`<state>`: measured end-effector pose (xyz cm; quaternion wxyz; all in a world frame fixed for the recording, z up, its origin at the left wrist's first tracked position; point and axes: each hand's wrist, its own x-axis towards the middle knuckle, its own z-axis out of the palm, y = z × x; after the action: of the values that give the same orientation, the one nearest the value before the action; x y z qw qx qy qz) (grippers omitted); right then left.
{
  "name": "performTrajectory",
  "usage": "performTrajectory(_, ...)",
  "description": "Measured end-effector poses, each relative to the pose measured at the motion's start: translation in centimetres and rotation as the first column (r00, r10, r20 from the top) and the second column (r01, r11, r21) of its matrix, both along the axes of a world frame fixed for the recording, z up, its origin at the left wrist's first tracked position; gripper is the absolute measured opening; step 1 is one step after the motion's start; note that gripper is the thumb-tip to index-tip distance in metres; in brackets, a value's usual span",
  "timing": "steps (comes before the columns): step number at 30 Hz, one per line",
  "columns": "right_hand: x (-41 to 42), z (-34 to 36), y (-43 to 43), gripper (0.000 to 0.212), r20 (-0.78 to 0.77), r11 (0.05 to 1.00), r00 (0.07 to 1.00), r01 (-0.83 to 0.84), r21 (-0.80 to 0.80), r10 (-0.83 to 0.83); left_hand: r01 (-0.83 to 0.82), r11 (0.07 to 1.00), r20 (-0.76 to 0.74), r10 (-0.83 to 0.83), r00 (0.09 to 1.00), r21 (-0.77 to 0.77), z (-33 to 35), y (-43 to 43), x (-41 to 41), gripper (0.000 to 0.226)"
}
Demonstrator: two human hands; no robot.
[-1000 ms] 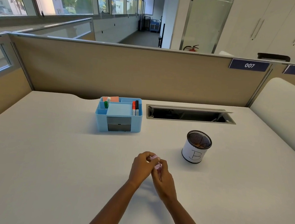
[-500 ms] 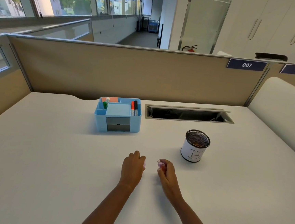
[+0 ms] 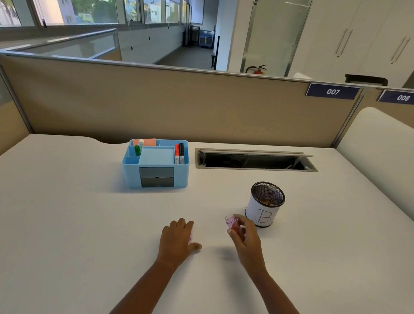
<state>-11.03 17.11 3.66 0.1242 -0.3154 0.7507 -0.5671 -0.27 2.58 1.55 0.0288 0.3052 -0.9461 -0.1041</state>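
My right hand [image 3: 246, 241] pinches a small clear pink piece [image 3: 230, 222] between thumb and fingers, lifted a little above the white desk [image 3: 70, 220]. It is just left of a black mesh cup [image 3: 264, 209] wrapped in white paper marked "B". My left hand [image 3: 177, 242] lies palm down on the desk with its thumb spread out. A faint pink sliver [image 3: 191, 235] shows at its fingers; what it is stays hidden.
A blue desk organizer [image 3: 155, 175] with markers and notes stands at the back centre. Right of it is an open cable slot [image 3: 255, 161]. A beige partition [image 3: 180, 104] closes the back, and a white curved panel [image 3: 388, 160] the right side.
My hands were joined around the pink thing a second ago. They have pulled apart: the left moved left and down onto the desk, the right moved right toward the mesh cup with the pink piece.
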Motion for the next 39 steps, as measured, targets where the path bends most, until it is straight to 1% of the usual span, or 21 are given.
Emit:
performTrajectory(2,-0.9,0.8,0.3,0.029,-0.035,1.000,0.999,0.019,-0.021,-0.020,-0.013,1.000,-0.045,0.013,0.999,0.002,0.3,0.3,-0.6,0.074)
performTrajectory(6,-3.1,2.8,1.2,0.027,-0.137,0.996,0.988,0.066,-0.058,-0.073,-0.001,0.996,-0.237,0.021,0.971,0.084,1.2,1.4,-2.7,0.076)
performTrajectory(7,-3.8,3.4,1.4,0.028,-0.159,0.995,0.983,0.082,-0.064,-0.091,0.008,0.991,-0.290,0.032,0.957,0.136,1.5,1.9,-3.4,0.076)
performTrajectory(9,-5.1,4.3,1.9,0.028,-0.198,0.992,0.973,0.110,-0.067,-0.121,0.031,0.956,-0.368,0.082,0.926,0.291,2.0,2.9,-5.0,0.076)
performTrajectory(12,-7.1,5.4,2.6,0.030,-0.242,0.985,0.955,0.162,-0.052,-0.170,0.072,0.861,-0.423,0.173,0.890,0.504,2.4,4.2,-7.4,0.079)
performTrajectory(15,-8.8,6.0,3.2,0.031,-0.285,0.980,0.938,0.198,-0.020,-0.195,0.090,0.804,-0.420,0.207,0.884,0.587,2.4,5.2,-9.5,0.082)
performTrajectory(20,-10.8,6.4,3.7,0.031,-0.289,0.973,0.936,0.225,0.053,-0.201,0.125,0.743,-0.426,0.229,0.875,0.657,2.3,6.2,-12.2,0.086)
performTrajectory(23,-11.4,6.4,3.8,0.031,-0.279,0.972,0.941,0.222,0.082,-0.191,0.125,0.724,-0.421,0.245,0.873,0.679,1.9,6.7,-13.4,0.087)
performTrajectory(27,-12.2,6.5,3.5,0.031,-0.272,0.970,0.951,0.193,0.145,-0.149,0.153,0.690,-0.429,0.247,0.869,0.707,1.6,7.3,-14.7,0.090)
performTrajectory(30,-12.8,6.8,3.2,0.031,-0.268,0.967,0.958,0.156,0.203,-0.099,0.196,0.669,-0.465,0.250,0.849,0.717,1.9,7.8,-15.7,0.092)
performTrajectory(35,-13.7,6.9,2.7,0.031,-0.277,0.944,0.960,0.128,0.303,-0.041,0.245,0.664,-0.539,0.281,0.794,0.706,2.2,8.1,-17.0,0.091)
performTrajectory(39,-14.1,7.3,2.4,0.030,-0.230,0.931,0.973,0.112,0.348,-0.031,0.250,0.661,-0.560,0.310,0.768,0.708,2.1,8.1,-17.7,0.089)
